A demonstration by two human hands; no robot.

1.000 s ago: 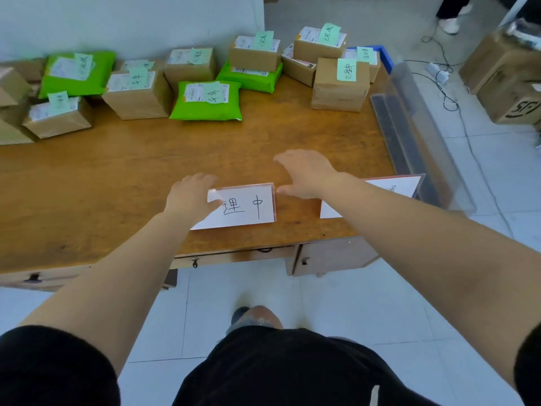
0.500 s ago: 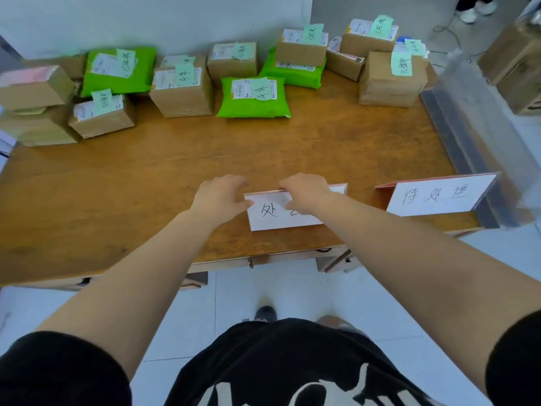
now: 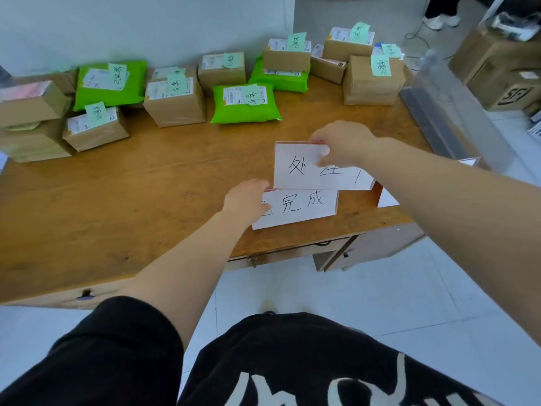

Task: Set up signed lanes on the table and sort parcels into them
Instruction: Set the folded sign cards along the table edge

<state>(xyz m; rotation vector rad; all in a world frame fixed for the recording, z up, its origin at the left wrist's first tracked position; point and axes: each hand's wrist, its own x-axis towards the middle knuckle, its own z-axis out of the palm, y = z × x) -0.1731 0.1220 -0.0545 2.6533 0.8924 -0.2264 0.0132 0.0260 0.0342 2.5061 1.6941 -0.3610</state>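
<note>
Standing near the front edge of the wooden table (image 3: 123, 194), a white sign (image 3: 295, 168) is pinched at its top by the right hand (image 3: 341, 145) (thumb on the front face). A second sign (image 3: 298, 208), just in front and lower, is held at its left end by the curled left hand (image 3: 244, 199). Brown boxes (image 3: 174, 98) and green bags (image 3: 244, 104) are lined along the far side.

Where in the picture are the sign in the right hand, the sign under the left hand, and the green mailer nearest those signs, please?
Upper sign (image 3: 295, 167): head view, on its white face, left of the thumb.
Lower sign (image 3: 304, 205): head view, on its white face, among the writing.
Green mailer (image 3: 234, 112): head view, on the bare green below its label.
</note>
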